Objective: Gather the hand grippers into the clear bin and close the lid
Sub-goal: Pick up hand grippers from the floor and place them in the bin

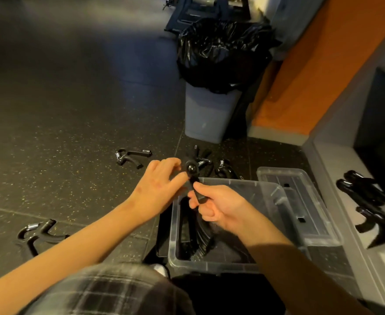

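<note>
**Gripper held over the bin's far rim**

Both hands hold one black hand gripper (192, 169) above the far left corner of the clear bin (173, 226). The right hand (218, 206) is curled round its handle and the left hand (162, 187) pinches its knobbed top. The bin stands open on the floor (62, 110), with stowed grippers (197, 235) against its left wall. Its lid (300, 201) lies flat beside the right edge. A far loose gripper (131, 156) and a near loose gripper (39, 233) lie well apart on open floor to the left. A trash can (209, 114) stands beyond the far rim.
</note>
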